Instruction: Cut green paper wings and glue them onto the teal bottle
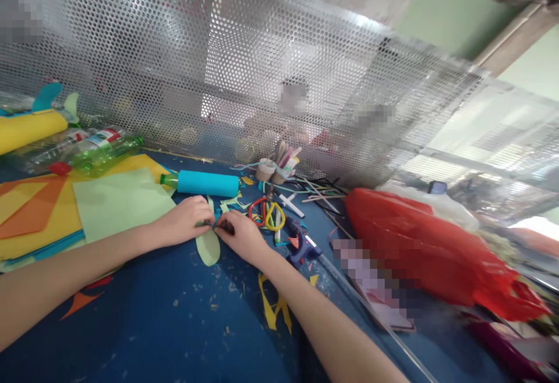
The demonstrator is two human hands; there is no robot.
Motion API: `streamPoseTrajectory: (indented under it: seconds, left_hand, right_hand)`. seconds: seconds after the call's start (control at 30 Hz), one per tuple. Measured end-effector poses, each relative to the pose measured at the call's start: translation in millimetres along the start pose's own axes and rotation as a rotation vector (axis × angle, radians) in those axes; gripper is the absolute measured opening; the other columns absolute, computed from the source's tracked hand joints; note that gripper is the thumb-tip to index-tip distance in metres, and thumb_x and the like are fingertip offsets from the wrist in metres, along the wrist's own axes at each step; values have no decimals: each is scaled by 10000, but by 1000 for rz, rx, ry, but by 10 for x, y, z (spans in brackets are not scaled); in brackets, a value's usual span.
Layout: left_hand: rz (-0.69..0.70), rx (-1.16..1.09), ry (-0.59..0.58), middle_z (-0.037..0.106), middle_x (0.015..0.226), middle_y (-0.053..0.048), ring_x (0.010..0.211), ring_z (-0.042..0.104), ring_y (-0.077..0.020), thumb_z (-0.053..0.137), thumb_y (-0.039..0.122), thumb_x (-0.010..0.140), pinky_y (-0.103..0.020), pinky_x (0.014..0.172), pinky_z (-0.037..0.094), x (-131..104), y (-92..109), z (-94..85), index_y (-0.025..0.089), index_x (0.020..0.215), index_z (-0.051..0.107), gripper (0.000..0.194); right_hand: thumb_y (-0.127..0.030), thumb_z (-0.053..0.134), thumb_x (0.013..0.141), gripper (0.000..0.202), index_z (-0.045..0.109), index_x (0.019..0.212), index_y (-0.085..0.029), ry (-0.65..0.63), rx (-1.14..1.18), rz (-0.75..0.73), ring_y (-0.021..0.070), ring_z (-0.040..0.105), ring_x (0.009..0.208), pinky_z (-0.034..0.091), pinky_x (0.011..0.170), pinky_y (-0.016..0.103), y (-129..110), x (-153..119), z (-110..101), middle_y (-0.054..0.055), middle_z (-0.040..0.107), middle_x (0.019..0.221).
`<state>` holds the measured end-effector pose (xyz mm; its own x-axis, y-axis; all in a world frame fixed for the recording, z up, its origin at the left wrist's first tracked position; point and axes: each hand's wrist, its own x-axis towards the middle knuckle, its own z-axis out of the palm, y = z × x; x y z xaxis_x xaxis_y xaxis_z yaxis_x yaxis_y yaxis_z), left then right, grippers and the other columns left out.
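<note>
Head view, scissors (267,213) near right hand (245,236), glue gun (305,245), scraps (269,312)

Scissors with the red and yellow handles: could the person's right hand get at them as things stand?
Probably yes: the right hand is beside the scissors, whose handles lie uncovered. Its fingers, though, are at the pale green paper piece, so they may need to leave that first.
</note>
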<state>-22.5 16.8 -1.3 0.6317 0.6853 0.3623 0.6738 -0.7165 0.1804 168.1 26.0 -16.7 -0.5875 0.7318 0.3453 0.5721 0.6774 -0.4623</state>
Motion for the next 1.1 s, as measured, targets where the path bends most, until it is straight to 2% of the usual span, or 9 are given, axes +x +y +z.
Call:
streamPoseTrajectory:
  seconds: [0.63,0.87,1.1]
  left_hand:
    - [25,-14,-7,592,771,-29,800,505,-186,507,220,836,-296,718,377,-6,13,-18,179,769,610,129]
    - [0,-48,-12,597,763,-30,792,509,-182,502,207,831,-293,720,383,3,20,-16,171,749,606,138]
    - [6,-66,-4,599,776,-26,803,512,-183,510,221,834,-295,727,388,-3,1,-11,177,760,601,125]
  right_hand:
    - [-146,604,768,53,597,796,-191,-21,5,-5,87,460,627,342,567,189,2,-9,-4,-26,499,716]
    - [-194,597,792,18,598,810,-197,-4,-51,-41,97,479,672,351,595,197,-16,-19,-13,-12,523,773]
    - [-179,570,796,26,589,785,-193,-10,-41,1,100,490,641,352,581,200,-17,-8,-8,-12,542,736]
